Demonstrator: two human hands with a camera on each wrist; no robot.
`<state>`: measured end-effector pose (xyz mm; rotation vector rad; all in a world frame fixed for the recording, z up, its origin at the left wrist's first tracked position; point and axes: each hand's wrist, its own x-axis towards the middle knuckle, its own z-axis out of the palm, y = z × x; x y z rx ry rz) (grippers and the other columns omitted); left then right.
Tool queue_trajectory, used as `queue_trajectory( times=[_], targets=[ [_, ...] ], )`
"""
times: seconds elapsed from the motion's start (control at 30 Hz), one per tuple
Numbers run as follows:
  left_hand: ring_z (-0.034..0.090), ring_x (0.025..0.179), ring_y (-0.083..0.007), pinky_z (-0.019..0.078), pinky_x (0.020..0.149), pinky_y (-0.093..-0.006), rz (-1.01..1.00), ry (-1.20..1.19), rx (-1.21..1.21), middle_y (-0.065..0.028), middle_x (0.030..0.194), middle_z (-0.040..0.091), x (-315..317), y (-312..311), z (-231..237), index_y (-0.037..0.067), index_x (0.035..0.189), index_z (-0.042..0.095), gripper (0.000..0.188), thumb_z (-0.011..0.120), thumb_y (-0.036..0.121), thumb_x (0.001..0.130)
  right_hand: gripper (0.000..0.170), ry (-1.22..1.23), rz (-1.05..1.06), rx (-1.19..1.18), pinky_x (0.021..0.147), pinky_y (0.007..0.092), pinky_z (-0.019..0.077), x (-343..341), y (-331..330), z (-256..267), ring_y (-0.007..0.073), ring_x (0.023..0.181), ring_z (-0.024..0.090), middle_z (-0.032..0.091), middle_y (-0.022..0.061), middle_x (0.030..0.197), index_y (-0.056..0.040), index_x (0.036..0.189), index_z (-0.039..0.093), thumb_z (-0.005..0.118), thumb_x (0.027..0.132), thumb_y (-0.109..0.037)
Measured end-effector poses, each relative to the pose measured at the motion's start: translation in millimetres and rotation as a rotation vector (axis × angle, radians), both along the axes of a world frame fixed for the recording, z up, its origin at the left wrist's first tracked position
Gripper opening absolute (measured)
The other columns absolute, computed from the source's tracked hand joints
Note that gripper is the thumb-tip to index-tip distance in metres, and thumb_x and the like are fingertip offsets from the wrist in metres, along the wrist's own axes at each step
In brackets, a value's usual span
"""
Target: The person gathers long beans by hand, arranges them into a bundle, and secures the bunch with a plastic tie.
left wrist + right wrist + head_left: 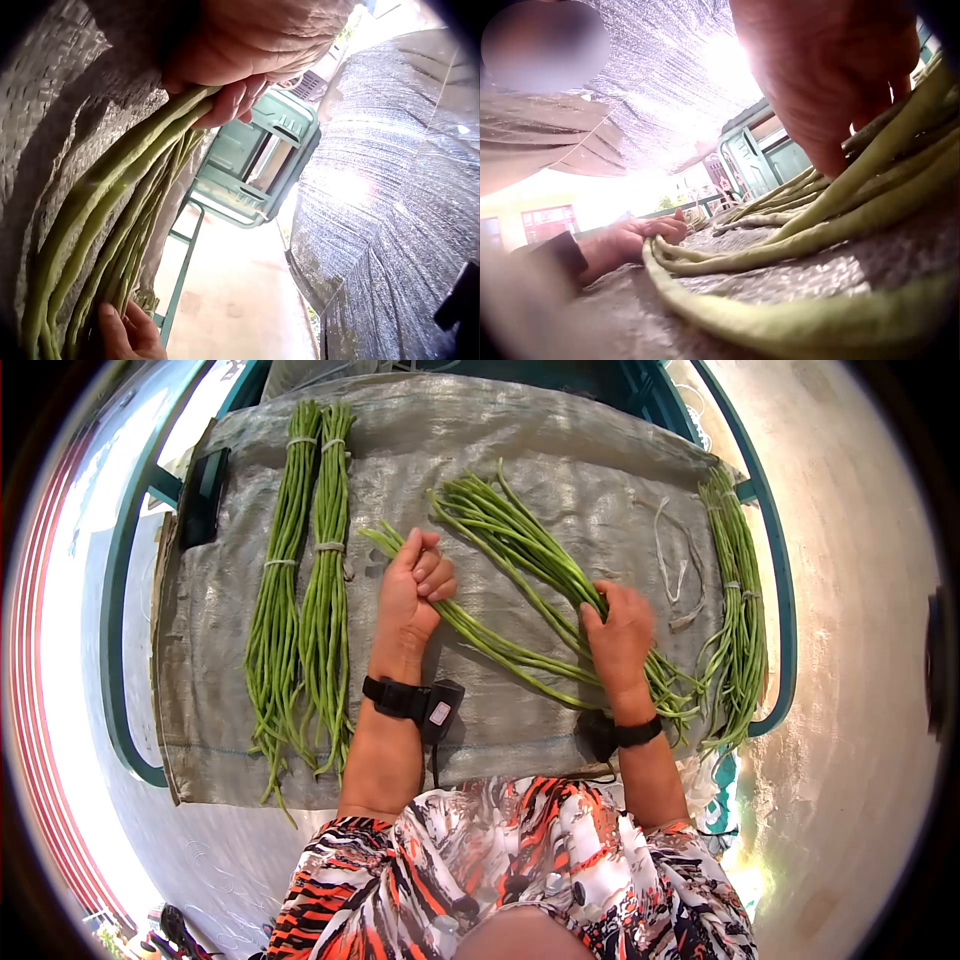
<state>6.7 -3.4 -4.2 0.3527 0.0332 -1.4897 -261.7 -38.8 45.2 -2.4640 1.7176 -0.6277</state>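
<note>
Several long green beans (500, 648) run from the left hand (415, 585), whose curled fingers grip them near one end. A thicker loose bunch of beans (520, 535) lies slanted across the middle of the sheet. Over that bunch, near its lower right part, is the right hand (622, 635), its fingers curled round beans. In the left wrist view two beans (94, 184) come out from under the left hand (255, 45). In the right wrist view the right hand (825, 75) is close above beans (885, 202), and the left hand (656, 229) pinches bean ends.
Two tied bean bundles (325, 590) lie on the left of the grey woven sheet (400, 470), beside a dark phone-like object (204, 497). More tied beans (738, 600) lie at the right edge, near loose pale ties (672, 550). A green metal frame (780, 580) surrounds the sheet.
</note>
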Motion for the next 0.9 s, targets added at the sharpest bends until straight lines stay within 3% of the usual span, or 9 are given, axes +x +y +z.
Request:
queue_trajectory(
  times=[0.17, 0.27, 0.37, 0.47, 0.57, 0.67, 0.77, 0.9],
  targets=[
    [0.029, 0.044, -0.0046, 0.0267, 0.040, -0.0207, 0.006, 0.000, 0.034, 0.0060, 0.055, 0.031, -0.5, 0.0, 2.1, 0.004, 0.091, 0.057, 0.027, 0.044, 0.025, 0.102, 0.022, -0.187, 0.087, -0.038, 0.074, 0.0418, 0.0464, 4.1, 16.5, -6.1, 0.0317, 0.086, 0.059, 0.064, 0.0103, 0.090, -0.0103, 0.102, 0.064, 0.068, 0.081, -0.015],
    [0.029, 0.044, -0.0048, 0.0274, 0.040, -0.0212, 0.010, -0.014, 0.038, 0.0057, 0.055, 0.031, -0.2, -0.3, 2.4, 0.004, 0.091, 0.057, 0.027, 0.044, 0.025, 0.102, 0.022, -0.236, -0.075, 0.156, 0.069, 0.0356, 0.0472, 2.6, 16.4, -1.0, 0.0272, 0.076, 0.061, 0.066, 0.0117, 0.087, -0.0066, 0.108, 0.063, 0.060, 0.091, -0.020],
    [0.029, 0.044, -0.0049, 0.0276, 0.040, -0.0213, 0.000, -0.012, 0.024, 0.0057, 0.056, 0.031, 0.4, -0.3, 2.1, 0.004, 0.092, 0.057, 0.028, 0.043, 0.026, 0.102, 0.027, -0.350, -0.113, 0.190, 0.066, 0.0326, 0.0469, -1.7, 3.2, -6.2, 0.0224, 0.069, 0.060, 0.066, 0.0121, 0.083, -0.0061, 0.109, 0.062, 0.054, 0.096, -0.028],
    [0.029, 0.045, -0.0050, 0.0277, 0.041, -0.0212, -0.013, -0.017, -0.008, 0.0057, 0.056, 0.031, 0.9, -0.8, 0.5, 0.003, 0.094, 0.058, 0.028, 0.043, 0.025, 0.102, 0.030, -0.324, -0.144, 0.213, 0.066, 0.0430, 0.0475, -5.2, -7.6, -8.0, 0.0334, 0.078, 0.064, 0.068, 0.0113, 0.083, -0.0127, 0.110, 0.061, 0.045, 0.097, -0.035],
    [0.029, 0.046, -0.0052, 0.0276, 0.042, -0.0213, -0.017, -0.020, -0.022, 0.0057, 0.056, 0.031, 0.4, -0.1, 2.9, 0.003, 0.097, 0.059, 0.028, 0.043, 0.025, 0.102, 0.034, -0.307, -0.205, 0.297, 0.066, 0.0432, 0.0474, -5.9, -13.2, -6.5, 0.0330, 0.077, 0.065, 0.069, 0.0106, 0.083, -0.0127, 0.111, 0.060, 0.041, 0.099, -0.038],
    [0.029, 0.046, -0.0053, 0.0277, 0.043, -0.0214, -0.026, -0.021, -0.040, 0.0056, 0.056, 0.031, 0.8, 0.2, 3.3, 0.003, 0.099, 0.059, 0.028, 0.043, 0.025, 0.102, 0.025, -0.341, -0.248, 0.270, 0.071, 0.0429, 0.0471, -7.7, -19.9, -9.8, 0.0314, 0.078, 0.064, 0.068, 0.0072, 0.084, -0.0152, 0.110, 0.062, 0.052, 0.094, -0.032],
    [0.029, 0.046, -0.0053, 0.0277, 0.043, -0.0214, -0.032, -0.021, -0.045, 0.0057, 0.056, 0.030, 1.1, 0.3, 1.6, 0.003, 0.099, 0.059, 0.028, 0.043, 0.025, 0.102, 0.023, -0.099, 0.015, -0.294, 0.076, 0.0405, 0.0447, -7.0, -24.6, 0.9, 0.0282, 0.081, 0.060, 0.065, 0.0038, 0.084, -0.0179, 0.106, 0.064, 0.065, 0.084, -0.023],
    [0.029, 0.046, -0.0052, 0.0275, 0.043, -0.0215, -0.033, -0.026, -0.045, 0.0059, 0.056, 0.030, 1.3, 0.3, 1.6, 0.003, 0.099, 0.059, 0.027, 0.043, 0.024, 0.102, 0.023, 0.045, 0.162, -0.102, 0.079, 0.0376, 0.0417, 0.4, -6.8, 14.3, 0.0254, 0.083, 0.056, 0.063, 0.0023, 0.084, -0.0174, 0.098, 0.066, 0.071, 0.076, -0.017]
  ],
)
